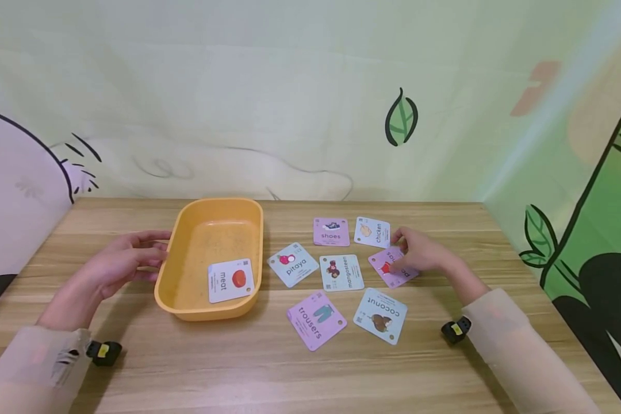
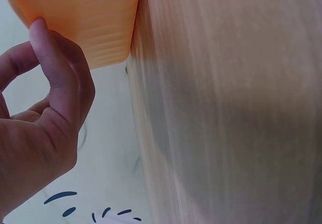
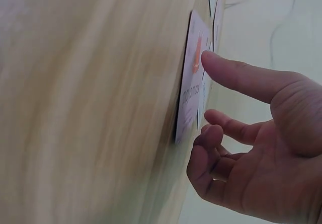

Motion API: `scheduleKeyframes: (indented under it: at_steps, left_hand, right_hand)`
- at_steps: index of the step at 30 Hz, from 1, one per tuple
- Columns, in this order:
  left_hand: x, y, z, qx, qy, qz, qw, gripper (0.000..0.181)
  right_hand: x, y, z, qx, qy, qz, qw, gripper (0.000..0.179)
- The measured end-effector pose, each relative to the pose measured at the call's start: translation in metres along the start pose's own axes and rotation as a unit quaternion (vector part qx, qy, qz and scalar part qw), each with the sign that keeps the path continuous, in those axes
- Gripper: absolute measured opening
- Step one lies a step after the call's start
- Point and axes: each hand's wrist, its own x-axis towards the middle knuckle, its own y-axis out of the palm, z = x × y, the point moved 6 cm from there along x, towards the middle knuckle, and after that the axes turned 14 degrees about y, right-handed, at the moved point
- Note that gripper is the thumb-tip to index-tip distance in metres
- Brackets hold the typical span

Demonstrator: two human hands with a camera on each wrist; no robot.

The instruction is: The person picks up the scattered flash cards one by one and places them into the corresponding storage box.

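Note:
My left hand (image 1: pixel 126 261) is at the left side of a yellow-orange plastic tray (image 1: pixel 183 247). In the left wrist view a fingertip touches the tray's outer wall (image 2: pixel 95 27), with the fingers bent and not wrapped round it. A meat card (image 1: pixel 219 287) lies inside the tray. My right hand (image 1: pixel 424 250) hovers over the purple pajamas card (image 1: pixel 385 269), partly covering it. In the right wrist view the thumb tip is close to that card and the other fingers stand apart from it; contact cannot be told. The chicken card (image 1: pixel 367 230) lies just beside this hand.
Other picture cards lie on the wooden table (image 1: pixel 207 368): shoes (image 1: pixel 331 240), pitaya (image 1: pixel 290 273), mangosteen (image 1: pixel 349 282), trousers (image 1: pixel 305 328) and coconut (image 1: pixel 372 305). A printed wall covering (image 1: pixel 290 115) rises behind the table's far edge.

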Motion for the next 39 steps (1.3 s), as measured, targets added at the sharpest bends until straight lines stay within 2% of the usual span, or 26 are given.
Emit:
scheduleKeyframes:
  at_steps: [6, 16, 39]
  left_hand:
    - [-0.001, 0.000, 0.001, 0.000, -0.002, 0.000, 1.0000, 0.065]
    - [-0.001, -0.001, 0.003, 0.004, 0.001, 0.000, 1.0000, 0.064]
    - [0.000, 0.000, 0.000, 0.003, 0.004, 0.001, 1.0000, 0.064]
  right_hand:
    - [0.001, -0.001, -0.006, -0.012, 0.003, -0.003, 0.9999, 0.064]
    - [0.002, -0.001, -0.011, -0.015, 0.012, -0.009, 0.9998, 0.058]
    - [0.000, -0.009, -0.020, 0.075, 0.032, 0.014, 0.9965, 0.035]
